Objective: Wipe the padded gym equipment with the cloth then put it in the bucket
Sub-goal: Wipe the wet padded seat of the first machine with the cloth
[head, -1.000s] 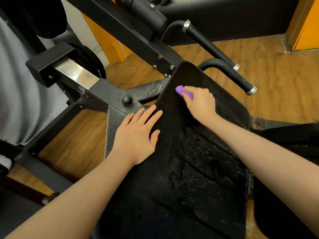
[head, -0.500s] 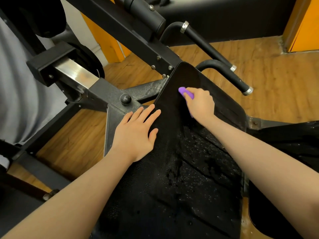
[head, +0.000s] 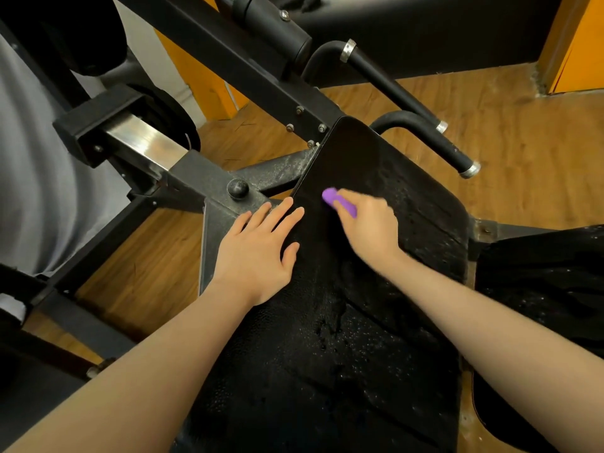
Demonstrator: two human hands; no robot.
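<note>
Head view, looking down: the left hand [head: 258, 250] lies flat on the near-left edge of the black pad [head: 343, 338], fingers straight and slightly spread, thumb out toward the pad's middle, fingertips reaching the pad's left border beside the metal frame [head: 209, 178]. Just to its right, the right hand [head: 369, 223] is curled around a purple cloth [head: 338, 201] — only a small bunched end of it pokes out past the knuckles, and it is a little motion-blurred. That hand and cloth sit on the upper part of the pad, near its left edge, close to the left hand's fingertips but apart from them.

Fine droplets or flecks speckle the pad's cracked surface around and below the right wrist. A round black knob [head: 238, 188] stands on the frame just above the left fingers, with a polished steel bar [head: 143, 142] running up to the left. Beyond the pad's far corner, two black handles [head: 431, 138] with silver end collars angle out over the wooden floor [head: 510, 142]. A second dark cushion [head: 549, 273] lies at the right edge — also flecked. Orange panels [head: 578, 40] show at the back.
</note>
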